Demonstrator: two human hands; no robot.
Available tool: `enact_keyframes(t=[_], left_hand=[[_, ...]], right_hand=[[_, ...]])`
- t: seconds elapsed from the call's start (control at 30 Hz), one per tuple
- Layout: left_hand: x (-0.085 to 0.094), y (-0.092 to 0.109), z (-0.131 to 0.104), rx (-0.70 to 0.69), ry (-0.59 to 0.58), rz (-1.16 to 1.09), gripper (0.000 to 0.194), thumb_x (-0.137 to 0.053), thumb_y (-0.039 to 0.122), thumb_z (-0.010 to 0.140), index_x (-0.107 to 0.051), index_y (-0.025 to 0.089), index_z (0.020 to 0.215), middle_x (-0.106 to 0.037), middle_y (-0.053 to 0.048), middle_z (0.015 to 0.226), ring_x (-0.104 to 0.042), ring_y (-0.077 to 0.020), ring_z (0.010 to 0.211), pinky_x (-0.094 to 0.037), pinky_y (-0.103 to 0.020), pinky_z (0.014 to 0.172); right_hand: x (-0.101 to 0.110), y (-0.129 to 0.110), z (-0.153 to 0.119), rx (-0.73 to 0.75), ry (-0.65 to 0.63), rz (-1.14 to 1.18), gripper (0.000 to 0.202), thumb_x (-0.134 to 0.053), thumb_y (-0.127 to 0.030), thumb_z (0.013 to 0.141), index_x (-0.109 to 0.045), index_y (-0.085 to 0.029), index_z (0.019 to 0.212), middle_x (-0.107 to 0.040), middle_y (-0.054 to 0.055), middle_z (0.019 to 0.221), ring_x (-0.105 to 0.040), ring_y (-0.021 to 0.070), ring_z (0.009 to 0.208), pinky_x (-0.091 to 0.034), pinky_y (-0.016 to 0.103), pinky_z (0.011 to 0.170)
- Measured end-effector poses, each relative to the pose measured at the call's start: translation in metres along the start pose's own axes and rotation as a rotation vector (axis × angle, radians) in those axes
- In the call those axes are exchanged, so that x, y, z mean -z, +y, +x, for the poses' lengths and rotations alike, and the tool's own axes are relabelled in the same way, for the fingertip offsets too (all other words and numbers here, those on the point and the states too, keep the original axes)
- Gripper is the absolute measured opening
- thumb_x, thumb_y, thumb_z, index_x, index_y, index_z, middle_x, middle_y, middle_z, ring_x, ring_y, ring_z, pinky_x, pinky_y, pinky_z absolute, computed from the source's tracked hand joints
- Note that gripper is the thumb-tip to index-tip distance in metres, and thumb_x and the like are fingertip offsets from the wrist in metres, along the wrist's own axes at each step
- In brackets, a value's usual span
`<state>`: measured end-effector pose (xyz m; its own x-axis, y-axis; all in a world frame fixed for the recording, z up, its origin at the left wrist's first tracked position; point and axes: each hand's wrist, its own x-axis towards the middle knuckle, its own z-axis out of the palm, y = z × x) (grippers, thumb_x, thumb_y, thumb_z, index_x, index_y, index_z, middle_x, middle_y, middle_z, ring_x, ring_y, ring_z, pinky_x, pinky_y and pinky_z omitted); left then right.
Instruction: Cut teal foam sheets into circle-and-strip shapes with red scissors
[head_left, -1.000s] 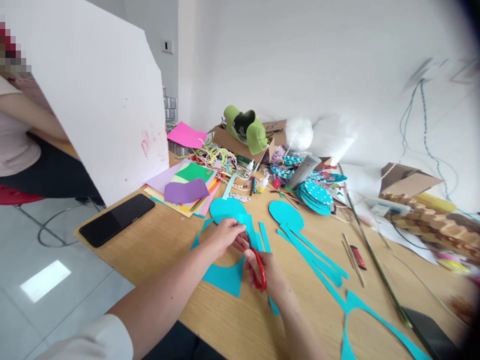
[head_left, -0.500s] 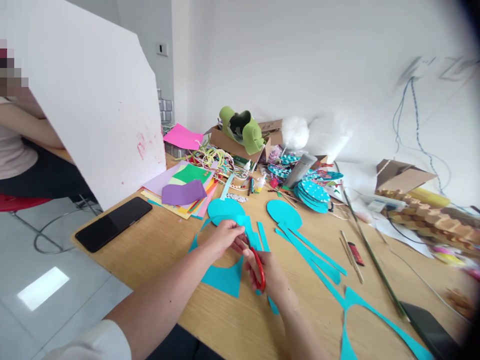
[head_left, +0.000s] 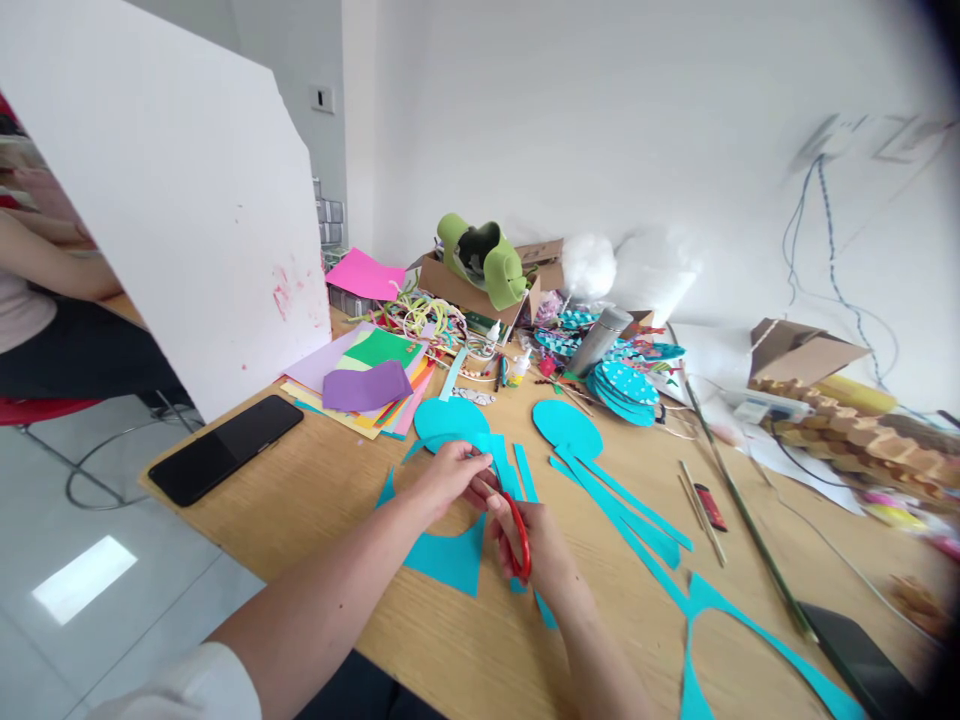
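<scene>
My right hand (head_left: 529, 535) is closed around the red-handled scissors (head_left: 521, 540), whose blades point up and away toward my other hand. Fingers pinched, my left hand (head_left: 454, 475) holds a piece of blue paper (head_left: 495, 445) beside the blades; the exact cutting spot is hidden by my fingers. Beneath my hands lies a blue paper sheet (head_left: 450, 565) with a round hole cut out. One blue paper disc (head_left: 450, 420) is just beyond my left hand, and a second disc (head_left: 568, 428) sits to its right. Narrow blue strips (head_left: 526, 472) lie near the scissors.
A black phone (head_left: 225, 450) rests at the table's left edge, near stacked coloured paper (head_left: 367, 390). Behind are tangled cords, glue bottles, a grey cylinder (head_left: 596, 340) and a green visor (head_left: 484, 260). Blue offcuts (head_left: 772, 630) and a long stick (head_left: 742, 500) lie right. Another person sits behind a white board (head_left: 202, 220).
My hands and the scissors stay almost in place. The view has shifted very slightly, and the person behind the board has changed posture a little.
</scene>
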<state>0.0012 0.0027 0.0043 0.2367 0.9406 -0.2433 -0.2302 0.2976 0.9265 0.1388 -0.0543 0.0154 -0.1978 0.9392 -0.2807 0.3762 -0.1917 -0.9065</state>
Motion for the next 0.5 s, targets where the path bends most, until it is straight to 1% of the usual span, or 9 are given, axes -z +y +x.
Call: enact_keyframes(t=[0.13,0.37,0.5], left_hand=[[-0.0009,0.0008,-0.0006,-0.010,0.019,-0.021,0.023,-0.065,0.036,0.073,-0.052,0.017,0.070,-0.065,-0.001,0.062,-0.063,-0.0166,0.051,-0.045,-0.026,0.047],[-0.0024,-0.0010,-0.0003,0.006,-0.005,-0.023,0.025,-0.068,0.037,0.070,-0.052,0.017,0.067,-0.064,0.000,0.060,-0.063,-0.0163,0.051,-0.044,-0.025,0.047],[-0.0024,-0.0012,0.0001,0.008,-0.010,-0.025,0.025,-0.067,0.036,0.070,-0.052,0.017,0.067,-0.063,0.000,0.059,-0.062,-0.0161,0.050,-0.044,-0.026,0.046]], right_hand=[[-0.0010,0.0011,-0.0002,-0.004,0.003,0.012,0.057,-0.044,-0.070,0.081,-0.053,-0.018,0.059,-0.051,0.000,0.034,-0.039,0.0083,0.024,-0.027,0.019,0.026],[-0.0010,0.0064,0.0039,-0.013,-0.016,0.093,0.057,-0.047,-0.071,0.078,-0.055,-0.017,0.062,-0.056,0.001,0.039,-0.047,0.0108,0.027,-0.031,0.020,0.026],[-0.0024,0.0034,0.0026,-0.021,-0.007,0.078,0.058,-0.046,-0.071,0.079,-0.055,-0.017,0.061,-0.054,0.001,0.036,-0.043,0.0099,0.025,-0.029,0.020,0.025]])
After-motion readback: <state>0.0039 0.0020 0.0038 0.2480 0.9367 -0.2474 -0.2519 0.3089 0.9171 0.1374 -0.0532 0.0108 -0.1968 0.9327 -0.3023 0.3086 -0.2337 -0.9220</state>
